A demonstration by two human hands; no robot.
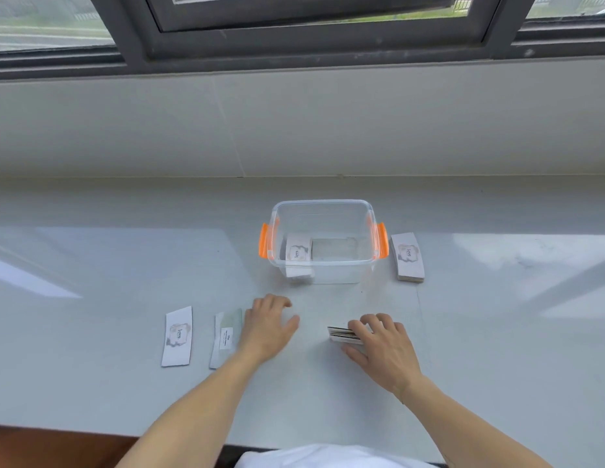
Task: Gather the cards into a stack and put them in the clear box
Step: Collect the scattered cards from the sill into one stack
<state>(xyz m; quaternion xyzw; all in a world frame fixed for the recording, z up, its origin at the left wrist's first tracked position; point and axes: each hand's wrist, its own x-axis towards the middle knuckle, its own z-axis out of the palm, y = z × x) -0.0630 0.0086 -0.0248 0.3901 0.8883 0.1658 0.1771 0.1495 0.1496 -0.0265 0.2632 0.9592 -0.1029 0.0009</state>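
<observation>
Clear box (323,211) sits mid-bench holding one card pile; right hand (384,349) has fingers closed on a stack (343,334), likely squaring it, while left hand (269,327) rests open, empty, beside loose cards (178,336) not yet gathered.

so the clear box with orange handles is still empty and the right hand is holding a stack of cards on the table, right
Not quite. The head view shows the clear plastic box with orange handles is not empty: a small stack of white "love" cards already lies inside it, at its left end. The rest holds: the right hand grips a stack of cards on the white table.
</observation>
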